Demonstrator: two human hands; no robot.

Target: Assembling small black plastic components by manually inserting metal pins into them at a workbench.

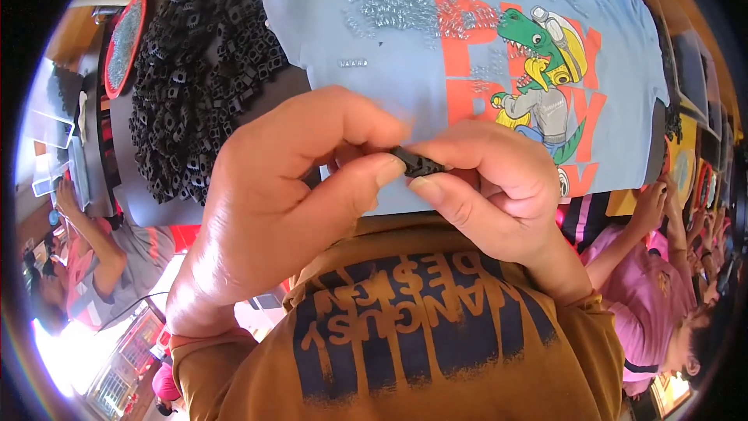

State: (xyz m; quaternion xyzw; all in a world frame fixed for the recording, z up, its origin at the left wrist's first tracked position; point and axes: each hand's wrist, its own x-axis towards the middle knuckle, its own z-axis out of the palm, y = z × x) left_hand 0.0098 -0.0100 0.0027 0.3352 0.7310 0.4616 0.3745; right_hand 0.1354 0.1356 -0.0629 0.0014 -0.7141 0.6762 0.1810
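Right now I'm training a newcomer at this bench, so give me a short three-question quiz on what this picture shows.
1. True or false: the left hand and the right hand both pinch the small black part.
2. What lies spread on the light blue cloth? A) small clear pieces B) coins C) screws
3. Fill in: the heap of black parts lies to the person's ____ of the cloth.

Key: 1 true; 2 A; 3 left.
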